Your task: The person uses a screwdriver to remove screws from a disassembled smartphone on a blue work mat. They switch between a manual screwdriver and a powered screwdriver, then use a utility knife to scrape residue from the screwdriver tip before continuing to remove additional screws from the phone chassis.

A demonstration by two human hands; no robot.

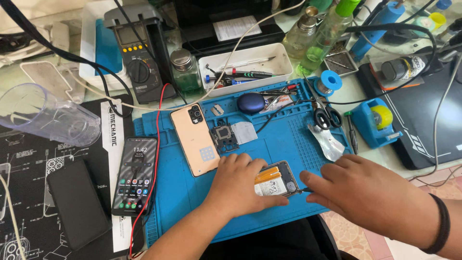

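Note:
An opened phone (276,180) with its back removed lies on the blue work mat (284,139), showing a battery with orange strips. My left hand (238,185) presses down on its left side and holds it steady. My right hand (358,190) sits at its right edge, pinching a thin dark tool whose tip touches the phone's edge. A peach-coloured back cover (194,139) lies face down further up the mat, beside small removed parts (225,136).
A lit phone (134,175) and a dark phone (77,202) lie left of the mat. Behind are a multimeter (139,67), a white tool tray (245,65), glass bottles (185,70), scissors (327,115), a tape dispenser (378,120) and a clear plastic cup (45,115).

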